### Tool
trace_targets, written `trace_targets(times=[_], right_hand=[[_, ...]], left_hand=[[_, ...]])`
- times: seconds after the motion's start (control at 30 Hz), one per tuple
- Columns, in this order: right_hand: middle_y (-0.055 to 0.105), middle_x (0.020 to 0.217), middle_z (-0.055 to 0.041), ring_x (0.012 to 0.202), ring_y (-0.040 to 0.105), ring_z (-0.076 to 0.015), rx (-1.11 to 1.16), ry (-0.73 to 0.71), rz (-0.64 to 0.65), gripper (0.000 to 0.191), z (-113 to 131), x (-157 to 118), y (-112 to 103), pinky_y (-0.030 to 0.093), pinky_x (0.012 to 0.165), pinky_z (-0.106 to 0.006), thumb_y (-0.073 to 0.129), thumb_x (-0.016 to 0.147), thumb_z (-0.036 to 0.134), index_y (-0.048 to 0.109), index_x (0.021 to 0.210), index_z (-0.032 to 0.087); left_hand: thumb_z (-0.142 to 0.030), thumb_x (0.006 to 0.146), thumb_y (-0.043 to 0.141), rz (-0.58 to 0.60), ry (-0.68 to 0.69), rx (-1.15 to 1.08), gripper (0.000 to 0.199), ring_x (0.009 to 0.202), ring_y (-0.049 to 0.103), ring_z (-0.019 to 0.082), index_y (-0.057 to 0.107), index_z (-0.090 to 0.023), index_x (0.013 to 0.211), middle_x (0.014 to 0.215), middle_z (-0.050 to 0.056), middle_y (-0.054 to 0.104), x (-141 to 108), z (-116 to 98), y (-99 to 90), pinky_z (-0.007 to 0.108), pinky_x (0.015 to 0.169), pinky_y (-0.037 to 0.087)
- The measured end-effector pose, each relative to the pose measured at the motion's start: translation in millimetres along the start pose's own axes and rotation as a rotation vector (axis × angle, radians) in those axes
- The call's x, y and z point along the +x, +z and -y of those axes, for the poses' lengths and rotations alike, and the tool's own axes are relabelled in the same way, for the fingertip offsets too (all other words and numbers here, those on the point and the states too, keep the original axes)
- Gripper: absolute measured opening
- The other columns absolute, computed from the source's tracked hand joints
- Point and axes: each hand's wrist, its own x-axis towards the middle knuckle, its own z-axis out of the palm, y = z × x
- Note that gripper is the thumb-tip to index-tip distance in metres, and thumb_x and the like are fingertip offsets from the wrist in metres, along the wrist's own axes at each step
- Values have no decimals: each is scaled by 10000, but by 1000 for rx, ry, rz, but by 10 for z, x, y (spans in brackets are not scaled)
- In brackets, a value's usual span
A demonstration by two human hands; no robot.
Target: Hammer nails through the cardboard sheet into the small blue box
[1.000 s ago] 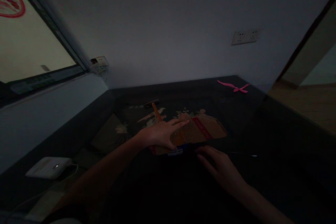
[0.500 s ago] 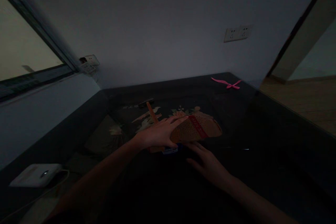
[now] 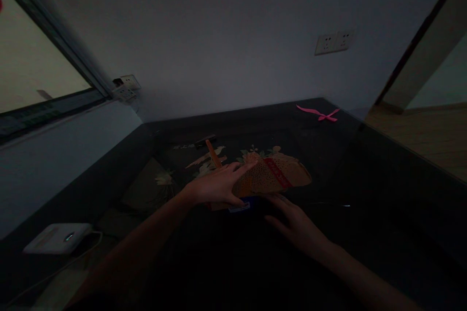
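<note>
A tan, dotted, fan-shaped object [image 3: 292,170] with a red band lies on the dark table. My left hand [image 3: 219,183] rests over its left part, fingers and thumb spread apart. Below that thumb shows a blue item with a pale label [image 3: 240,207]. An orange-brown stick [image 3: 213,153] points up and away beyond the left hand. My right hand [image 3: 295,218] is at the near edge of the dotted object, its thumb apart from the fingers; the fingertips reach the object's lower edge. The scene is very dim, and the undersides are hidden.
On the dark table [image 3: 365,165] a pink ribbon [image 3: 324,115] lies at the back right. A small black item [image 3: 205,142] is behind the stick. At the left sits a white box [image 3: 58,238] with a cable. Wall sockets [image 3: 333,43] are above the table.
My left hand has slid slightly toward the left over the dotted object, showing more of its surface. The whole view has shifted a little.
</note>
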Motion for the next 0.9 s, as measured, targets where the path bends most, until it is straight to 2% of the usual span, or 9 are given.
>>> trace_targets(times=[0.17, 0.27, 0.37, 0.47, 0.63, 0.77, 0.9], right_hand=[[537, 1300, -89, 1194, 501, -208, -3, 13, 27, 382, 17, 18, -57, 402, 1023, -407, 498, 879, 208, 514, 1260, 221], [522, 1311, -86, 1191, 502, -201, -20, 25, 51, 349, 18, 23, -83, 411, 1014, -394, 484, 891, 224, 534, 1237, 221], [532, 1292, -85, 1181, 509, -202, -49, 50, 44, 312, 8, 17, -84, 418, 1004, -393, 480, 895, 234, 565, 1195, 218], [561, 1248, -85, 1151, 533, -202, -53, 39, 18, 282, -14, 9, -69, 429, 990, -390, 483, 891, 230, 584, 1154, 217], [586, 1204, -81, 1115, 560, -202, -49, 50, 1, 273, -56, 21, -52, 454, 962, -383, 495, 881, 226, 599, 1133, 216], [594, 1184, -82, 1101, 565, -201, -59, 63, -7, 260, -67, 39, -63, 457, 955, -383, 490, 884, 223, 607, 1116, 211], [601, 1164, -80, 1075, 577, -199, -57, 59, 4, 255, -61, 42, -81, 465, 942, -374, 481, 887, 219, 604, 1110, 212]], left_hand=[[-489, 672, 684, -31, -49, 27, 1033, 1239, 392, 318, 34, -305, 1454, 1379, 105, 384, -79, -40, -12, 427, 1000, 334], [-514, 686, 665, -67, -75, 35, 1021, 1248, 383, 312, 38, -280, 1457, 1390, 109, 375, -187, 71, -134, 420, 1019, 320], [-535, 699, 642, -105, -112, 43, 997, 1284, 341, 301, 67, -239, 1459, 1429, 108, 336, -322, 383, -332, 400, 1054, 289], [-547, 700, 627, -125, -184, 65, 997, 1299, 322, 303, 70, -216, 1458, 1468, 104, 288, -443, 852, -510, 413, 1070, 267], [-560, 647, 645, -75, -353, 74, 1070, 1340, 264, 312, 71, -148, 1451, 1507, 153, 195, -594, 1584, -600, 425, 1078, 250], [-578, 633, 632, -26, -378, 70, 1104, 1365, 223, 302, 44, -118, 1446, 1518, 175, 145, -648, 1938, -557, 405, 1077, 252], [-577, 612, 645, 8, -367, 113, 1118, 1351, 261, 311, 55, -132, 1451, 1510, 168, 192, -626, 2147, -541, 396, 1070, 260]])
